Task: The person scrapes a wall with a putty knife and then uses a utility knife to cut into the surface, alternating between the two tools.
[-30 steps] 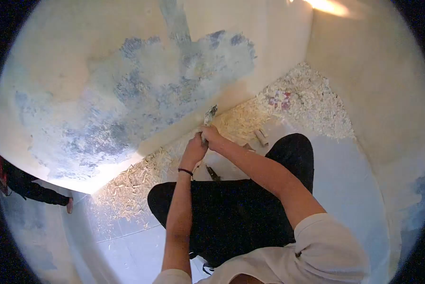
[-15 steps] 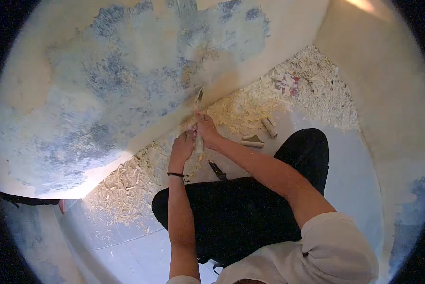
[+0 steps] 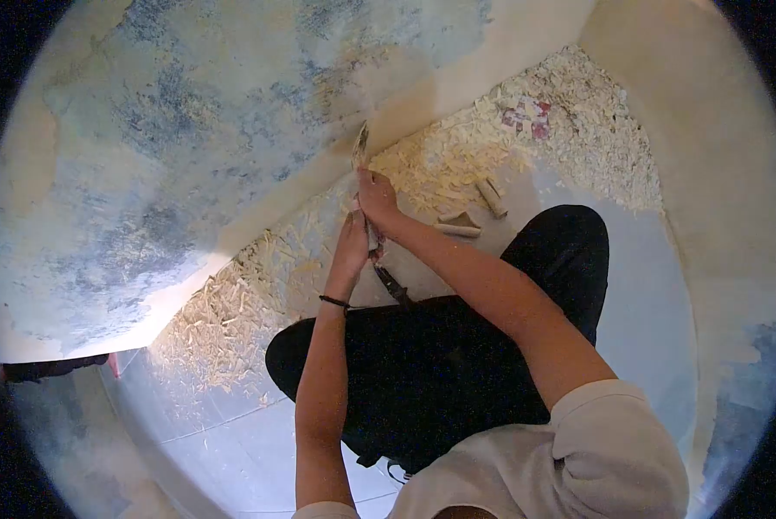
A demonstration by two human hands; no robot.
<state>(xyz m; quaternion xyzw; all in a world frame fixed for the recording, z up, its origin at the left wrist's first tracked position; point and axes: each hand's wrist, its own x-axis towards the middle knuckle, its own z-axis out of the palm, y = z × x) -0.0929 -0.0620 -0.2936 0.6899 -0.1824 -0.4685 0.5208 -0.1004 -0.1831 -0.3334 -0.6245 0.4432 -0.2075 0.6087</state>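
Observation:
My right hand is wrapped around the upper part of a narrow-bladed hand tool with a pale handle. Its blade points away from me, the tip at the lower part of a pale surface patched with blue. Lower down, my left hand closes on the handle's end, a dark band on that wrist. Just past this hand, a dark slim tool lies by my crossed legs. Curled shavings surround the foot of the patched surface.
Two curved tan pieces lie on the grey floor to the right of my hands. Thick pale chips with red-and-white scraps fill the far corner. A cream wall rises at the right. More shavings spread at the left.
The view has shifted a little, so the patched surface and floor sit higher. My left hand has closed in around the handle's lower end, nearer the dark slim tool.

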